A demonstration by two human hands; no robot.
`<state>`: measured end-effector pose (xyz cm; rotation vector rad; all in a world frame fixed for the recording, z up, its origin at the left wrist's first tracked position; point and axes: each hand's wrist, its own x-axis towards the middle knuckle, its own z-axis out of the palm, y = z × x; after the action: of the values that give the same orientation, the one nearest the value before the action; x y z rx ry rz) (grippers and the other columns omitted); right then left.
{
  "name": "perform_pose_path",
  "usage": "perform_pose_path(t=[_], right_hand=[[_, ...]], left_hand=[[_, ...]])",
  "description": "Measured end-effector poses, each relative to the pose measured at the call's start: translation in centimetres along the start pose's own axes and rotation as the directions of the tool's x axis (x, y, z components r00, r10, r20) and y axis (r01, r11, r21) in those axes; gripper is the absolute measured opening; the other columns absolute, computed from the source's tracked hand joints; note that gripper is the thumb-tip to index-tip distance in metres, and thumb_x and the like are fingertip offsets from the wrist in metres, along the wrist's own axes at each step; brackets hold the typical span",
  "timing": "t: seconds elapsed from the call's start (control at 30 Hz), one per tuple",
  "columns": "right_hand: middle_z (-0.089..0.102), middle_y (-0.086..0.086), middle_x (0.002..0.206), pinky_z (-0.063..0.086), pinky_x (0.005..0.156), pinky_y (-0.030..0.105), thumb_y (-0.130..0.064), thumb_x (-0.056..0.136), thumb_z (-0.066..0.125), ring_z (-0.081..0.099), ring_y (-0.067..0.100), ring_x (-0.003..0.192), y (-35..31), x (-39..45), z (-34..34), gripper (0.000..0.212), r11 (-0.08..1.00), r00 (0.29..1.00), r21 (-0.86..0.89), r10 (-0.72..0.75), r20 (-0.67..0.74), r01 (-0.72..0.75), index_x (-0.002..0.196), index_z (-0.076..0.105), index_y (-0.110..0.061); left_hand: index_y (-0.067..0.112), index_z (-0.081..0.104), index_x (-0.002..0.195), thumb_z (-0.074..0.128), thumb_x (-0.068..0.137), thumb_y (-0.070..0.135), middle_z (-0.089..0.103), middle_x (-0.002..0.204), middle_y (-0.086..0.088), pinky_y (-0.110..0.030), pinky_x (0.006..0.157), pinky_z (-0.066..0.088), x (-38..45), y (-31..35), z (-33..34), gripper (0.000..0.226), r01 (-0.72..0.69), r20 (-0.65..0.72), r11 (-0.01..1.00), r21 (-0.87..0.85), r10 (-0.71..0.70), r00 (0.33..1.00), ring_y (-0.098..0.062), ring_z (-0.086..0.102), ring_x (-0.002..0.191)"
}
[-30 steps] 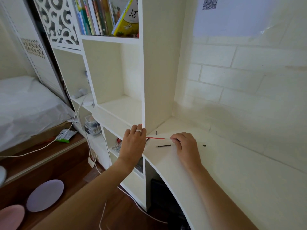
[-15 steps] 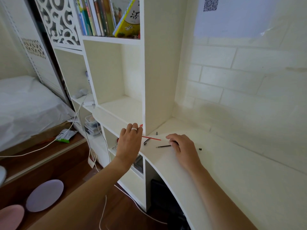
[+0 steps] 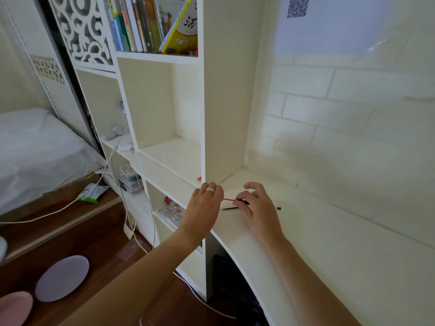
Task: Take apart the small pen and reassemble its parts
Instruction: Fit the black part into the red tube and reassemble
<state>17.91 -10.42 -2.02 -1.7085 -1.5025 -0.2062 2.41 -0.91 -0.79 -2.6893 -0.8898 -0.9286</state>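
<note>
The pen lies in parts on the white desk [image 3: 317, 250]. A thin red refill [image 3: 227, 200] spans the gap between my hands. My left hand [image 3: 204, 204], a ring on one finger, has its fingertips closed on the refill's left end. My right hand [image 3: 255, 205] pinches a short black pen piece [image 3: 245, 203] at the refill's right end. A thin dark rod [image 3: 229, 208] lies on the desk just below them. To the right of my right hand sits a tiny black part [image 3: 279, 208]. A small red bit [image 3: 199, 178] shows at the shelf edge above my left hand.
A white bookcase upright [image 3: 226, 114] rises right behind my hands, with books [image 3: 150, 22] on the shelf above. The brick-pattern wall [image 3: 341, 125] bounds the desk at the back. Cables [image 3: 131, 222], a bed [image 3: 35, 149] and round floor cushions [image 3: 62, 277] are to the left.
My right hand left the dark rod and moved up-left to the red refill. My left hand swung right to the refill's other end, so both hands now meet on it.
</note>
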Motion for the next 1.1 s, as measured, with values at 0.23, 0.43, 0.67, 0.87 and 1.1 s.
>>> perform_pose_path(t=[0.23,0.43,0.67,0.87,1.1], right_hand=[[0.060,-0.002,0.094,0.050,0.080,0.030,-0.015,0.095,0.064,0.059,0.013,0.084,-0.6,0.1,0.5,0.007,0.996,0.996,0.043,-0.080,0.050,0.078,0.100,0.069,-0.015],[0.060,-0.002,0.097,0.046,0.080,0.019,-0.006,0.093,0.063,0.058,0.012,0.086,-0.5,0.2,0.4,0.011,0.997,0.998,0.066,-0.038,0.045,0.035,0.100,0.064,-0.013],[0.063,-0.007,0.092,0.045,0.088,0.033,-0.016,0.097,0.058,0.059,0.012,0.084,0.4,0.4,1.1,0.010,0.999,0.999,0.005,-0.033,0.007,0.033,0.097,0.067,-0.019],[0.061,-0.006,0.091,0.044,0.088,0.037,-0.016,0.097,0.060,0.058,0.015,0.082,1.0,0.4,1.3,0.007,0.997,0.997,-0.046,0.059,-0.054,-0.062,0.094,0.065,-0.020],[0.058,-0.005,0.087,0.044,0.086,0.039,-0.013,0.094,0.061,0.056,0.018,0.078,1.3,0.5,1.5,0.009,0.985,0.989,-0.108,0.129,-0.078,-0.137,0.091,0.062,-0.021]], left_hand=[[0.014,0.055,0.092,0.055,0.097,0.010,0.058,0.091,-0.001,-0.031,0.072,0.049,0.1,0.7,1.2,0.006,0.019,-0.022,0.984,-0.176,-0.023,0.999,-0.019,0.052,0.082],[0.012,0.056,0.093,0.054,0.097,0.010,0.057,0.091,-0.002,-0.032,0.073,0.048,0.4,0.5,2.2,0.005,0.030,-0.021,0.970,-0.240,-0.036,0.999,-0.019,0.050,0.083],[0.008,0.058,0.093,0.059,0.094,0.005,0.059,0.089,-0.005,-0.032,0.070,0.051,0.7,0.5,2.5,0.003,-0.008,-0.064,0.951,-0.310,-0.013,0.998,-0.020,0.053,0.082],[0.013,0.059,0.109,0.060,0.094,0.029,0.061,0.105,-0.002,-0.030,0.085,0.048,1.5,-0.8,2.2,0.022,0.002,0.003,0.946,-0.325,-0.001,1.000,-0.018,0.055,0.099],[0.012,0.063,0.107,0.061,0.088,-0.001,0.064,0.102,-0.005,-0.033,0.062,0.056,3.6,-2.0,2.3,0.024,0.067,0.047,0.991,-0.117,-0.062,0.997,-0.024,0.064,0.085]])
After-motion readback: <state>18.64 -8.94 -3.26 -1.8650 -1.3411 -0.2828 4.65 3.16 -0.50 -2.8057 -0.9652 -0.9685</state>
